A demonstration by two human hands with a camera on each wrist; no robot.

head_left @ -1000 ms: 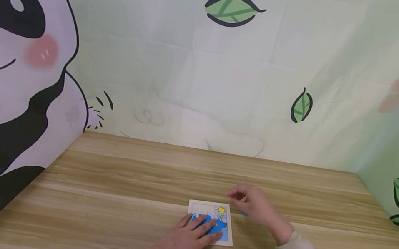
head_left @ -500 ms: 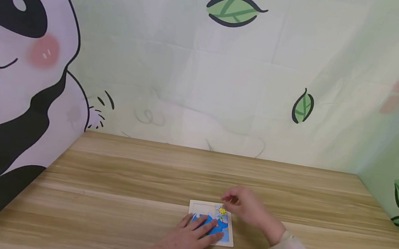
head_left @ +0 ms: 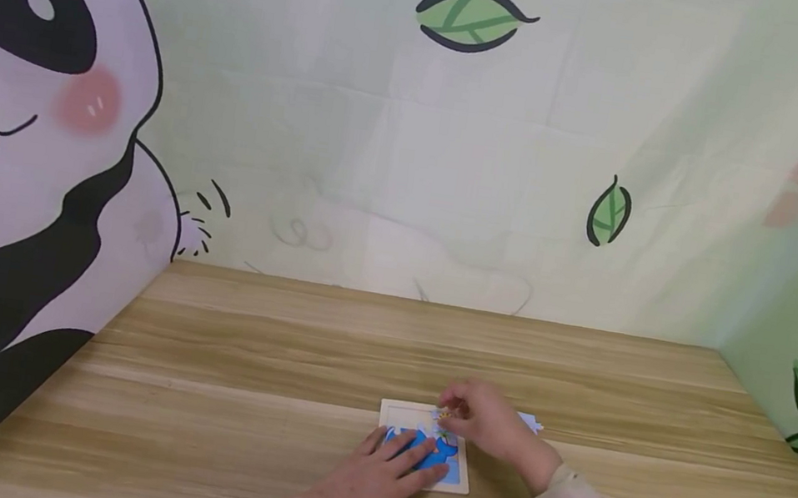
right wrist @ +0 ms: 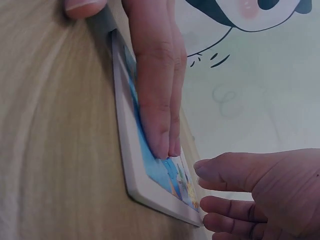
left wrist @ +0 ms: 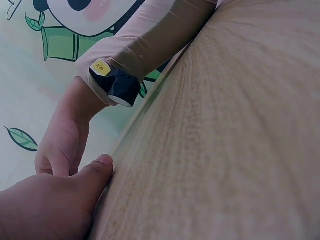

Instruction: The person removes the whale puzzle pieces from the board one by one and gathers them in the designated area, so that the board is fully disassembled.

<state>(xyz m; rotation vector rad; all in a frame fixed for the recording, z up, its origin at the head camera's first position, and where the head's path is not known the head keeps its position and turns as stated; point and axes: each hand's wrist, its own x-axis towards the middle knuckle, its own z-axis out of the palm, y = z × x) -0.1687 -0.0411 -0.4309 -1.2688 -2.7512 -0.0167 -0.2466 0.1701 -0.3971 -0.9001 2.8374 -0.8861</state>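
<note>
The right hand (head_left: 486, 420) is now moving over the puzzle (head_left: 448, 474), any pinch unclear; the left hand (head_left: 368, 485), fingers spread, is steadying it.

The head view looks from above, forward and down over the table (head_left: 234, 412) to the printed backdrop (head_left: 352, 142); both wrist views look from close and low, tilted sideways. Head and right wrist share the puzzle frame (right wrist: 131, 150).

A wood-grained desk (head_left: 219, 410) spreads beneath the left hand (head_left: 364, 484); beyond it rises a creased, pale backdrop (head_left: 310, 119) with printed leaves (head_left: 472, 20), a large panda (head_left: 41, 151) to the hand's left.
</note>
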